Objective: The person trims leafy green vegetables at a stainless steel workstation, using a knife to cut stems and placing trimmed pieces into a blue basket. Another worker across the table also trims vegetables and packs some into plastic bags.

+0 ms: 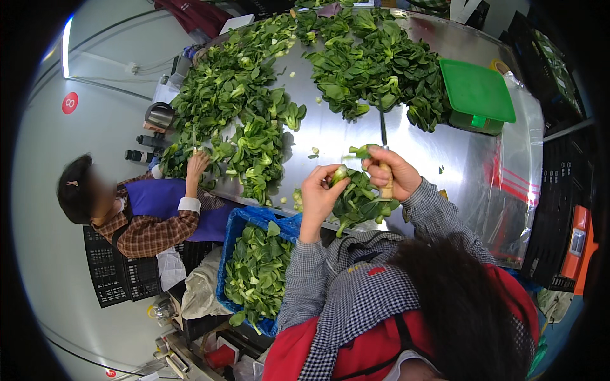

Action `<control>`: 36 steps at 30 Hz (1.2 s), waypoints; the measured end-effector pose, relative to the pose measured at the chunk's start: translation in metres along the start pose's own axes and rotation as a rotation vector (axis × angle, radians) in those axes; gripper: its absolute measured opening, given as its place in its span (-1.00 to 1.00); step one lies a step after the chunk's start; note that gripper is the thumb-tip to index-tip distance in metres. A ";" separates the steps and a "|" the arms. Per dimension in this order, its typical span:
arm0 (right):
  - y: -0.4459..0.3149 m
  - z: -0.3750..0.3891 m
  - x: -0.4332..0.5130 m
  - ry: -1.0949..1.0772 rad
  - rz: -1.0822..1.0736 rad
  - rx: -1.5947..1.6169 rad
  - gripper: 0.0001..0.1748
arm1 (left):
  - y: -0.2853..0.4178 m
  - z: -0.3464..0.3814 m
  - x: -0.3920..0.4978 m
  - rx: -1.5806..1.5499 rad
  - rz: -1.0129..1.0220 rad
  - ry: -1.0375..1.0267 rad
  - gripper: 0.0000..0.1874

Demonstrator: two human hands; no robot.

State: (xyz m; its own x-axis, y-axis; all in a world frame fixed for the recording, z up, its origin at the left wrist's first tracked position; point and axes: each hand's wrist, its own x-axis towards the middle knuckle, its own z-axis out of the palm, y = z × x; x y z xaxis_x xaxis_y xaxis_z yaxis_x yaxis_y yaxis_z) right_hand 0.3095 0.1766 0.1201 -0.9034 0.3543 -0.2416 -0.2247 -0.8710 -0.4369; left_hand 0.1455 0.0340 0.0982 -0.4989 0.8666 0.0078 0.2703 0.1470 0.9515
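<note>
My left hand (pixel 316 193) pinches a head of bok choy (pixel 339 174) near its pale base. In my right hand (pixel 402 172) is a knife (pixel 382 125), its wooden handle in my fist and its dark blade pointing away from me. A green leaf stalk (pixel 360 152) sticks out from between the thumb and fingers of that same hand. Loose bok choy leaves (pixel 355 202) lie at the table edge below both hands; whether some belong to the held head is hard to tell. Beyond the knife tip spreads a large heap of bok choy (pixel 376 66).
A steel table (pixel 305 138) carries another long heap of greens (pixel 233 90). At left, a co-worker's hand (pixel 196 164) holds a knife. A blue-lined crate (pixel 228 238) of bok choy stands below the edge. Right are a green-lidded container (pixel 476 90) and clear plastic bags (pixel 512 190).
</note>
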 end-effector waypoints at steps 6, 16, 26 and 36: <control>-0.016 -0.032 0.029 0.186 0.005 -0.298 -0.77 | -0.025 -0.015 0.013 -0.096 -0.140 0.104 -0.67; 0.004 -0.118 0.040 0.649 0.147 -0.757 -0.58 | -0.026 -0.037 0.166 -0.674 -0.240 0.219 -0.51; 0.019 -0.155 0.040 0.770 0.179 -0.803 -0.56 | -0.188 0.013 0.267 0.168 -0.430 0.272 -0.54; 0.012 -0.146 0.107 0.698 0.177 -0.770 -0.67 | -0.236 0.000 0.290 0.618 0.087 0.213 -0.77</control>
State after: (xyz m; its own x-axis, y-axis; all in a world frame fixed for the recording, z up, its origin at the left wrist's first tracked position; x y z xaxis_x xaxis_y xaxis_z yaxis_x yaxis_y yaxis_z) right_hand 0.2634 0.2544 -0.0379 -0.4346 0.5739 -0.6941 0.4035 -0.5649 -0.7198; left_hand -0.0627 0.2507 -0.1244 -0.5886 0.7838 0.1980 0.7084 0.3821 0.5934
